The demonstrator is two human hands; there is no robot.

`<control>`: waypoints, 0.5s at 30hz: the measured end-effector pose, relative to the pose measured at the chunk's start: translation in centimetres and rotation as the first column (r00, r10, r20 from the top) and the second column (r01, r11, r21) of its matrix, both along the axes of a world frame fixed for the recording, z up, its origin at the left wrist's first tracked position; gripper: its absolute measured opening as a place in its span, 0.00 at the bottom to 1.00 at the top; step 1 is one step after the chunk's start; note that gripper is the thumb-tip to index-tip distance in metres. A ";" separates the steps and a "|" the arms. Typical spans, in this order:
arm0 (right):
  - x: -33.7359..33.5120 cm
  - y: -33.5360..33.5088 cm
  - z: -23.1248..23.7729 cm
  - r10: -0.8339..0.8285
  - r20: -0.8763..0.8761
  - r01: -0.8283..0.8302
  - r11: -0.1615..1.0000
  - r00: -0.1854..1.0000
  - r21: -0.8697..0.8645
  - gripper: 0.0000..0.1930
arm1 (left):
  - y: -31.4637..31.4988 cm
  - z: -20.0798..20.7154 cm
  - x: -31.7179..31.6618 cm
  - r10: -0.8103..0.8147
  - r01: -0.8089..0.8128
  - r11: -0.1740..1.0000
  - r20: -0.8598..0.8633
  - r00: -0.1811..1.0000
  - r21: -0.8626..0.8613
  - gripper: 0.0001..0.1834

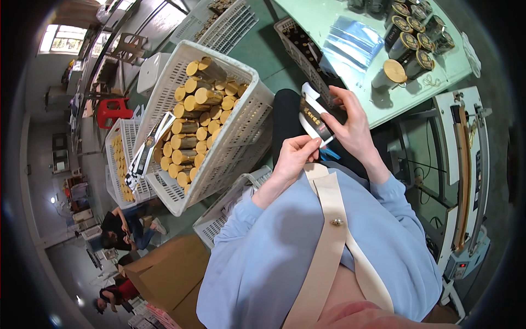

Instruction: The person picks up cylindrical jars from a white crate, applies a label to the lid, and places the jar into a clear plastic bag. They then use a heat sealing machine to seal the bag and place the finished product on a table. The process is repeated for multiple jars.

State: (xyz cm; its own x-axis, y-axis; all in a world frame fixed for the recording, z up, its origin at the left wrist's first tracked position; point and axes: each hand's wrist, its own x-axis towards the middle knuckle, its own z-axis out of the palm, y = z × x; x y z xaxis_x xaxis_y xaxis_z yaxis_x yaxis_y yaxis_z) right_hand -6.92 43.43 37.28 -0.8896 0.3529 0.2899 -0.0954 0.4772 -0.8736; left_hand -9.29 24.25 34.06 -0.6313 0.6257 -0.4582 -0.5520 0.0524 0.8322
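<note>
A black-and-white paper label with gold lettering (313,115) is held over my lap. My left hand (293,160) pinches its lower end between thumb and fingertips. My right hand (353,123) has its thumb pressed on the label's right side, with the other fingers curved behind and above it. The label curls at its far white end. Just below the fingers, a small blue strip (330,154) shows; what it belongs to is hidden. At my left, a white plastic crate (249,90) holds many gold-lidded cylindrical jars (183,141), with a bundle of label strips (147,148) on its edge.
The pale green table (378,107) at the far right bears clear plastic sheets (350,46), one gold-lidded jar (390,75) and several black-labelled jars (408,44). A machine (466,257) stands at my right. Cardboard (167,268) lies lower left; two people sit beyond.
</note>
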 end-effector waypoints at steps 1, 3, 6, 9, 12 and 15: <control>0.5 0.0 0.6 0.030 -0.060 -0.022 0.992 0.998 0.125 0.21 | 0.2 -0.2 0.1 0.069 -0.069 0.998 -0.024 0.997 -0.008 0.12; 1.7 -0.1 1.1 0.143 -0.088 -0.112 0.949 0.986 0.293 0.19 | 0.8 -0.5 0.6 0.185 -0.185 0.983 -0.011 0.983 -0.002 0.13; 3.1 -1.0 0.7 0.195 0.031 -0.196 0.942 0.980 0.273 0.13 | 1.5 -0.3 1.1 0.259 -0.258 0.965 -0.025 0.965 0.054 0.12; 3.6 -1.5 0.7 0.177 0.120 -0.190 0.976 0.977 0.106 0.08 | 2.2 -0.5 1.5 0.228 -0.220 0.972 -0.101 0.969 0.080 0.12; 3.6 -1.5 0.4 0.234 0.168 -0.247 0.967 0.958 0.063 0.06 | 2.0 -0.5 1.4 0.192 -0.179 0.980 -0.161 0.968 0.091 0.13; 3.3 -1.7 0.1 0.288 0.179 -0.306 0.948 0.941 0.085 0.05 | 1.4 -0.9 1.5 0.186 -0.176 0.981 -0.134 0.973 0.081 0.15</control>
